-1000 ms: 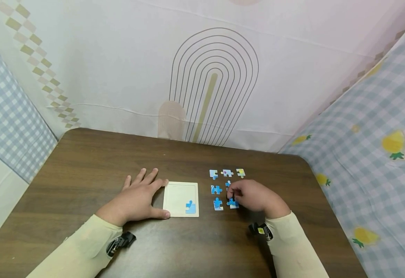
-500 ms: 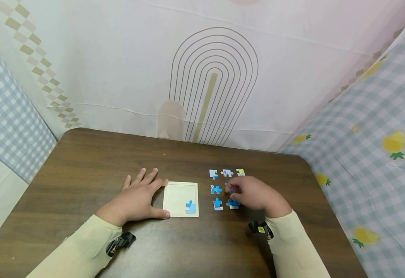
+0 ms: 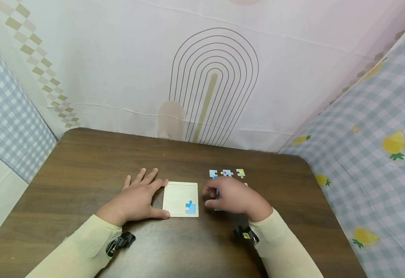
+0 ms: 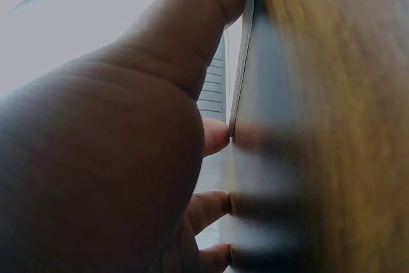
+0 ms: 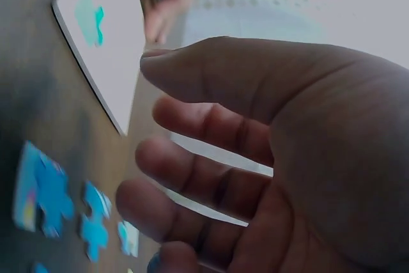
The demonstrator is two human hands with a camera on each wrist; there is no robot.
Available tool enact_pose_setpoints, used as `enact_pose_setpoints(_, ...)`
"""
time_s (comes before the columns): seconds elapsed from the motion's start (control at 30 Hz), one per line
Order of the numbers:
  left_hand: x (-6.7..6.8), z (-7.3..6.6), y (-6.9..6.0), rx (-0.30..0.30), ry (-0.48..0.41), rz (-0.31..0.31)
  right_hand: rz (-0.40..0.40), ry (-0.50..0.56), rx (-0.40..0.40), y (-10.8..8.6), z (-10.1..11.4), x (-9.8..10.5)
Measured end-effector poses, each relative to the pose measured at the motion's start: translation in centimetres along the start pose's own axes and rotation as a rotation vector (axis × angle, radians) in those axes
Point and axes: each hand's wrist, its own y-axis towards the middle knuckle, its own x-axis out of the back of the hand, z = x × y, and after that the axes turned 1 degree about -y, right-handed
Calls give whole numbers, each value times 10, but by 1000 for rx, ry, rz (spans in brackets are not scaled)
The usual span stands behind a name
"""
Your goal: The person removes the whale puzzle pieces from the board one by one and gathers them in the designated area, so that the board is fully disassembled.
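My left hand [image 3: 136, 200] lies spread on the table, its thumb and index fingertip touching the left edge of a square cream puzzle tray [image 3: 177, 213]. One blue puzzle piece [image 3: 190, 207] lies in the tray's lower right corner. To the right of the tray, my right hand [image 3: 235, 196] hovers over loose puzzle pieces, thumb and fingers loosely bent and apart. In the right wrist view nothing shows between thumb and fingers, and a blue puzzle piece [image 5: 48, 190] lies below them. The hand hides several pieces in the head view.
Along the far row of loose pieces lie a pale blue piece [image 3: 213, 173], a piece with a purple swirl [image 3: 227, 173] and a piece with a yellow sun [image 3: 240, 172]. All stand on a brown wooden table [image 3: 119, 154]. Patterned cloth [image 3: 119, 77] hangs behind it.
My right hand has moved left from the right-hand pieces toward the tray, and its thumb and fingers have spread apart. The left hand, the tray and the piece in it stay put.
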Motion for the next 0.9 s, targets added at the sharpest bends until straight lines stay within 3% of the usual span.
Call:
enact_pose_setpoints(0.37,1,0,0,2,5,-2,4,-33,19,21,21,-26)
enact_pose_setpoints(0.9,0,0,0,-2,2,-8,2,-50,-45,26,27,-39)
